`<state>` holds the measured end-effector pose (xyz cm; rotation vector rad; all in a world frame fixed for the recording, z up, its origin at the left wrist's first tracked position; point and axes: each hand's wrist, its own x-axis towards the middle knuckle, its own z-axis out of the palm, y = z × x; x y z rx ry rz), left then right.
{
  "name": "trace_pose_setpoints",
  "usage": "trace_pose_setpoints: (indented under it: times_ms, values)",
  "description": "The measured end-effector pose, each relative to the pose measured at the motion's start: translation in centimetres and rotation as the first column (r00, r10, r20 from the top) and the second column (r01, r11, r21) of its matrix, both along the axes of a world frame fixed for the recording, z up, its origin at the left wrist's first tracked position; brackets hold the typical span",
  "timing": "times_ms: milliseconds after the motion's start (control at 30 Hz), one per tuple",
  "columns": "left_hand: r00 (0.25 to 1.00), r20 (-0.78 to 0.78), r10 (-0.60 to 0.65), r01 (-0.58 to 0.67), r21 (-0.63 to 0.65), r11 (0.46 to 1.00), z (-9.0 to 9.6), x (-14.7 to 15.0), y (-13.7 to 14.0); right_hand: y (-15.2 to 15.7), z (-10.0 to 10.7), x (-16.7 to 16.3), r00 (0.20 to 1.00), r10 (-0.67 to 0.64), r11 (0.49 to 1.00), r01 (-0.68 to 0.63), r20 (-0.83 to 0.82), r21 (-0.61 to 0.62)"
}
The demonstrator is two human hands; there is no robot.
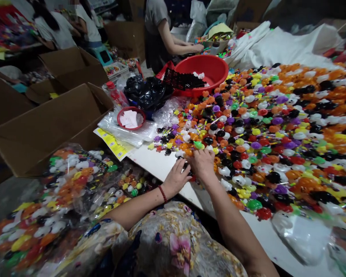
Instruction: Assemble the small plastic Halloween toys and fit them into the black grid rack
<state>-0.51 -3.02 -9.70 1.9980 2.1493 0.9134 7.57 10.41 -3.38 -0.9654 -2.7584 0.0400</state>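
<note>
My left hand (pixel 176 179), with a red bead bracelet at the wrist, is at the near edge of the pile of small plastic toys (pixel 256 134). Its fingers curl around a small dark piece, mostly hidden by them. Right beside it, my right hand (pixel 202 164) reaches into the same edge with bent fingers; what lies under its fingertips is hidden. A green toy (pixel 198 145) and a white toy (pixel 180 153) lie just beyond the fingers. The toys are orange, white, black, purple, red, yellow and green, some with striped sticks.
A white tabletop (pixel 148 158) carries the pile. Beyond are a red basin (pixel 207 65), a black plastic bag (pixel 147 92) and a small red basket (pixel 131 118) of paper slips. Left are cardboard boxes (pixel 52 127) and bagged toys (pixel 75 181). A co-worker (pixel 158 34) stands opposite.
</note>
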Motion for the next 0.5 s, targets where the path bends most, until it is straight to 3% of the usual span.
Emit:
trace_pose_setpoints:
  times_ms: [167, 333, 500]
  values:
    - [0.998, 0.050, -0.040, 0.037, 0.061, 0.997, 0.4, 0.5, 1.9, 0.5, 0.4, -0.1, 0.999, -0.038, 0.999, 0.038, -0.012, -0.012]
    - [0.970, 0.158, 0.184, -0.208, 0.153, 0.966, 0.7, -1.2, 1.1, -0.7, 1.4, 0.4, 0.998, 0.009, 1.000, -0.008, -0.055, 0.008]
    - [0.926, 0.244, 0.290, -0.321, 0.097, 0.942, 1.4, -4.0, 2.2, -1.2, 2.8, -3.7, 0.981, 0.194, 0.979, -0.195, -0.012, -0.065]
